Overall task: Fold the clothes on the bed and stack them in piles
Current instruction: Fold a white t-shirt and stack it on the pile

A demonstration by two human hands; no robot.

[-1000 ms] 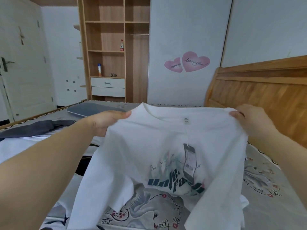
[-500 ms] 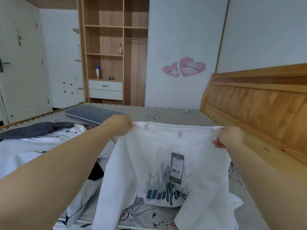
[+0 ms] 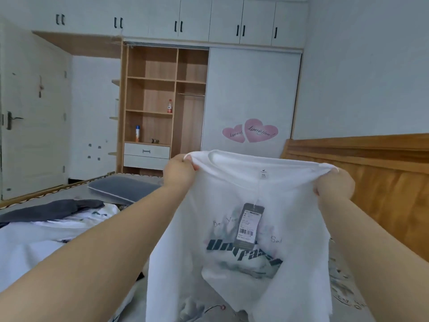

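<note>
Both arms stretched fwd, a white T-shirt (image 3: 243,228) held up in the air over the bed (image 3: 348,296), spread betw the two hands. Left hand (image 3: 180,173) has its fingers curled round the shirt's left shoulder, fabric bunched at the knuckles; right hand (image 3: 334,185) grips the right shoulder the same way, cloth pulled taut along the neckline betw them. Shirt hangs w/ the inside of the collar facing the camera: small neck label reads 2XL, and a dark hang tag (image 3: 249,225) w/ barcode dangles on a string from the collar down to the chest. Dark block lettering and a pale graphic show thru the thin fabric, plus faint script words. Lower hem runs out of frame at the bottom; can't tell if it touches the bed. To the left on the bed, more clothes: a dark grey garment (image 3: 53,209) lying over white garments (image 3: 41,240), unfolded. A grey pillow (image 3: 120,189) sits further back on the bed. Wooden headboard (image 3: 371,173) on the right. Behind, an open wooden wardrobe (image 3: 162,108) w/ shelves, a white sliding door w/ pink heart stickers (image 3: 250,131), white door at far left.
</note>
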